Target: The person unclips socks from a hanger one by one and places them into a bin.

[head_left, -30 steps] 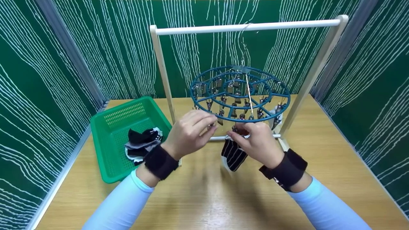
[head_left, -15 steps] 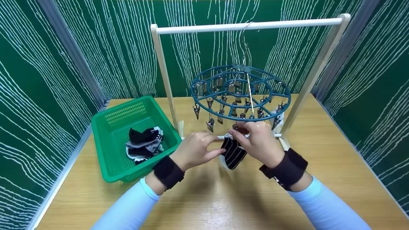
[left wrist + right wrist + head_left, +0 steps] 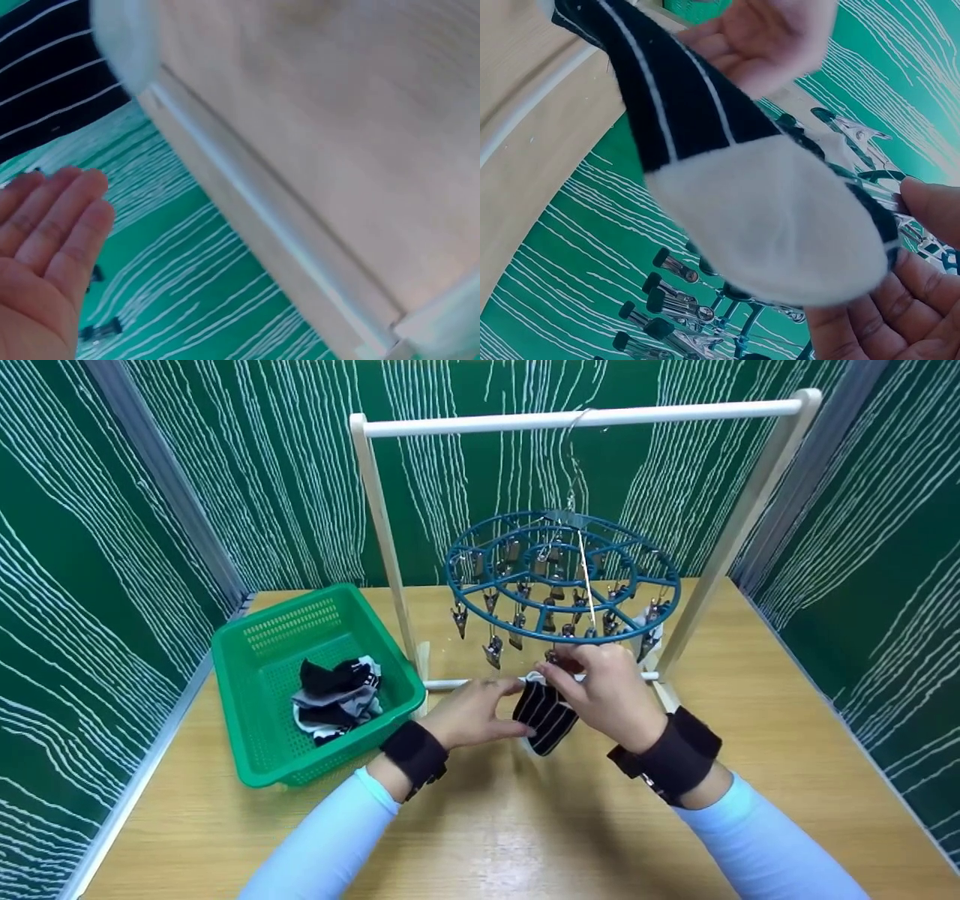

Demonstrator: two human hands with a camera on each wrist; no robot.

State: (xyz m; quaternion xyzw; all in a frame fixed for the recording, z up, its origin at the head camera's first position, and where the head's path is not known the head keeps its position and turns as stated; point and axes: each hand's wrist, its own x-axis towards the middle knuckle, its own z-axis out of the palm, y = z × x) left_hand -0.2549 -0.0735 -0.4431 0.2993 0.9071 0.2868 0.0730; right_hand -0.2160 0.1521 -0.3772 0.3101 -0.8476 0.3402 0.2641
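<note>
Below the front rim of a round blue clip hanger [image 3: 540,636], a black sock [image 3: 551,724] with white stripes hangs downward. My right hand [image 3: 615,690] pinches its upper edge between thumb and fingers, right beside a metal clip [image 3: 552,657]. Seen from the right wrist, the white heel part of the sock [image 3: 772,217] covers some of those fingers. My left hand [image 3: 472,714] is at the sock's left side, thumb and fingers spread apart, thumb tip overlapping the fabric. In the left wrist view the fingers of the left hand [image 3: 45,255] are extended.
A wooden rack with a white top bar [image 3: 480,425] carries the hanger, from which several metal clips dangle. A pale cloth item [image 3: 651,631] hangs at its right. At left on the table [image 3: 465,840] stands a green basket [image 3: 259,720] with several socks [image 3: 337,697].
My left hand has come down from the hanger's front rim and moved right to the striped sock, uncovering dangling clips. The right hand stays in place with the sock.
</note>
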